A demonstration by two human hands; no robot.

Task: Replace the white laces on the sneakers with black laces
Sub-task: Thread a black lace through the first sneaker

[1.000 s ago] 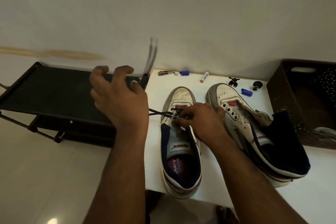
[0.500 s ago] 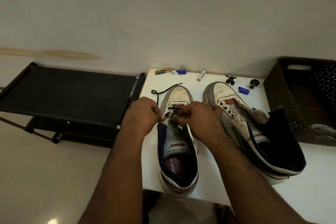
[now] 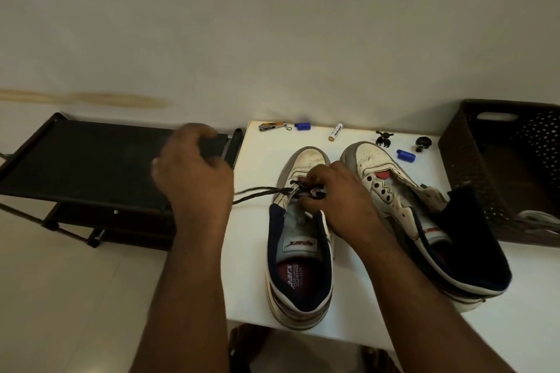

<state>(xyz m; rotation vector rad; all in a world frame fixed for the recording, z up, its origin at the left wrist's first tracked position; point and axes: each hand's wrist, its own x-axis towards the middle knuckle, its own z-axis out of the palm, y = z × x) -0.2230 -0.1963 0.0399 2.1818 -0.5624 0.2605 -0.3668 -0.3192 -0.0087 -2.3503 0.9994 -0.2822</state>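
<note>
Two white-and-navy sneakers stand on the white table [image 3: 251,266]. The left sneaker [image 3: 300,266] has a black lace [image 3: 260,192] running through its lowest eyelets. My left hand [image 3: 194,172] is out to the left of the shoe, fingers curled, with the lace stretched taut from the eyelet to it. My right hand [image 3: 336,194] rests on the shoe's eyelet area and pinches the lace there. The right sneaker [image 3: 418,215] lies tilted beside it with bare eyelets and its tongue pulled out.
A dark woven basket [image 3: 472,166] stands at the table's right, with something white inside. Nail clippers [image 3: 272,126], blue caps [image 3: 303,126], a small battery [image 3: 335,132] and black bits [image 3: 384,139] line the back edge. A black shoe rack [image 3: 91,157] stands at left.
My left hand, which was at the eyelets half a second ago, has swung out to the left, drawing the black lace taut. My right hand stays on the shoe.
</note>
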